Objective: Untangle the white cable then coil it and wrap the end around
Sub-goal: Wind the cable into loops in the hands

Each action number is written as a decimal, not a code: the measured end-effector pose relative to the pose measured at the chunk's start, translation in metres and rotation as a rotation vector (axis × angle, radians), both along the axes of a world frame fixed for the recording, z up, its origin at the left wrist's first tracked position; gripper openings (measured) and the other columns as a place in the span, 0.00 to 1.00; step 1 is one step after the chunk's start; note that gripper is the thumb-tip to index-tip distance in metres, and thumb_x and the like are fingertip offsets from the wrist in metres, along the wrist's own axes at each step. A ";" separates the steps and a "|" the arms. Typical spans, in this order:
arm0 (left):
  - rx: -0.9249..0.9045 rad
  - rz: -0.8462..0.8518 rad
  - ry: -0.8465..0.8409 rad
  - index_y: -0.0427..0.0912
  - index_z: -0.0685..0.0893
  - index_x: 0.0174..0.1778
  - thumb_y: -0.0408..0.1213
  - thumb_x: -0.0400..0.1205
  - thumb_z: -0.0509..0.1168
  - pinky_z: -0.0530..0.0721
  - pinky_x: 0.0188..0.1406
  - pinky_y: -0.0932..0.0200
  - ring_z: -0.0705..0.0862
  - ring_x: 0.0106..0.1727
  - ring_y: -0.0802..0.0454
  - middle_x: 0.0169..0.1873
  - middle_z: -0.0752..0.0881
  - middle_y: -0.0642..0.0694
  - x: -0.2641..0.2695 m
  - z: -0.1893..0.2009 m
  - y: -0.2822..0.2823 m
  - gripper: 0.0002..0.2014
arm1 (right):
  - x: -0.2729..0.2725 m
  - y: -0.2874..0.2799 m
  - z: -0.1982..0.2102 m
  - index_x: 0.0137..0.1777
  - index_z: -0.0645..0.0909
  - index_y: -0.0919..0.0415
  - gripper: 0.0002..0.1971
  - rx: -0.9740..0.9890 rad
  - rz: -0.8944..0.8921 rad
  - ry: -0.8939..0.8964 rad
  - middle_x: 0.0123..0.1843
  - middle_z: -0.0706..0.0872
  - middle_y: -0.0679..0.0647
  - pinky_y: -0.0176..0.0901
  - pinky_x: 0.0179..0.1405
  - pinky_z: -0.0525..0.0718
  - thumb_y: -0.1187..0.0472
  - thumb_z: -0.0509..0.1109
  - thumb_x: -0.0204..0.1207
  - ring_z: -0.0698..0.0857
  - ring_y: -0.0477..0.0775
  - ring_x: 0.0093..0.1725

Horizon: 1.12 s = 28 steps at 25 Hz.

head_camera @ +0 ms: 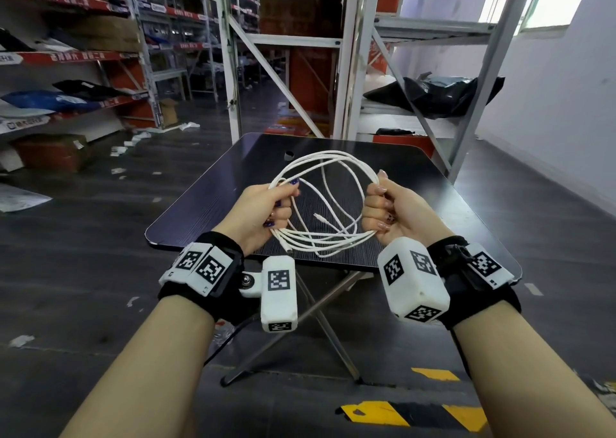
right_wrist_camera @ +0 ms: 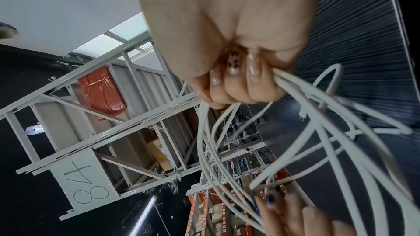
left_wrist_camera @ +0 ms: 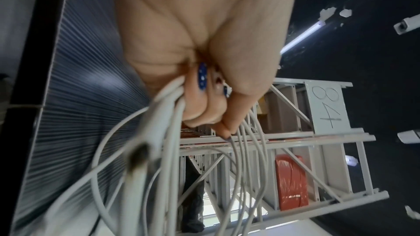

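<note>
The white cable hangs in several loose loops above the black table, stretched between my two hands. My left hand grips the left side of the bundle, fingers curled round the strands. On the opposite side my right hand grips the loops in a fist, the strands fanning out below it. One connector end dangles inside the loops. Another plug end hangs under my left hand.
The small folding table stands on crossed metal legs. White metal racking rises just behind it, with black bags on a shelf at the right. Shelves with parcels line the left. Yellow and black floor tape lies near my feet.
</note>
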<state>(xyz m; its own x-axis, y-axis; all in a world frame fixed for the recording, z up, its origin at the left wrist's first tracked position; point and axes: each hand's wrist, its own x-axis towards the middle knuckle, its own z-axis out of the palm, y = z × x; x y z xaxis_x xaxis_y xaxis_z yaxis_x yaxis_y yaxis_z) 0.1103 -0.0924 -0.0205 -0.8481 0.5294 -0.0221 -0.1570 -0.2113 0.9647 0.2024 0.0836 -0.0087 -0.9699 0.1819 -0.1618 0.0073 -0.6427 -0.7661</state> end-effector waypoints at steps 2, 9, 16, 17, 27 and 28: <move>0.117 -0.041 -0.114 0.40 0.74 0.32 0.33 0.84 0.56 0.56 0.09 0.71 0.60 0.13 0.64 0.15 0.64 0.55 -0.001 0.002 -0.004 0.14 | 0.000 0.000 0.000 0.21 0.68 0.57 0.29 0.020 0.028 -0.015 0.15 0.61 0.46 0.31 0.07 0.57 0.47 0.53 0.85 0.59 0.42 0.10; 0.413 0.000 -0.300 0.39 0.72 0.32 0.31 0.84 0.53 0.64 0.12 0.74 0.66 0.13 0.62 0.17 0.67 0.53 -0.006 0.003 -0.008 0.13 | 0.002 -0.006 -0.002 0.26 0.66 0.56 0.25 0.172 0.074 -0.074 0.16 0.60 0.45 0.30 0.10 0.55 0.47 0.54 0.85 0.58 0.41 0.12; 0.271 -0.101 -0.098 0.44 0.66 0.27 0.34 0.81 0.51 0.52 0.09 0.70 0.57 0.12 0.62 0.14 0.60 0.56 -0.002 0.011 -0.011 0.14 | -0.002 -0.001 -0.005 0.23 0.67 0.57 0.28 0.102 -0.007 -0.033 0.15 0.61 0.46 0.30 0.09 0.55 0.47 0.53 0.85 0.58 0.41 0.11; 0.237 -0.083 -0.064 0.45 0.64 0.26 0.35 0.82 0.53 0.52 0.09 0.70 0.56 0.12 0.63 0.14 0.60 0.56 0.000 0.012 -0.010 0.16 | -0.003 -0.001 -0.006 0.23 0.67 0.57 0.27 0.096 -0.013 -0.028 0.15 0.61 0.46 0.30 0.09 0.55 0.47 0.53 0.85 0.58 0.41 0.11; 0.205 0.126 0.188 0.46 0.65 0.28 0.45 0.84 0.60 0.50 0.14 0.67 0.55 0.14 0.62 0.13 0.58 0.57 0.004 0.056 -0.005 0.20 | -0.007 -0.007 0.040 0.21 0.66 0.54 0.27 0.280 -0.042 0.227 0.16 0.60 0.44 0.32 0.12 0.53 0.45 0.57 0.83 0.57 0.42 0.14; 0.198 0.133 0.192 0.46 0.66 0.28 0.45 0.85 0.60 0.50 0.13 0.68 0.54 0.14 0.62 0.13 0.58 0.57 0.003 0.061 -0.002 0.19 | -0.007 -0.006 0.046 0.23 0.65 0.54 0.26 0.293 -0.063 0.230 0.17 0.60 0.44 0.32 0.12 0.53 0.46 0.57 0.83 0.57 0.41 0.14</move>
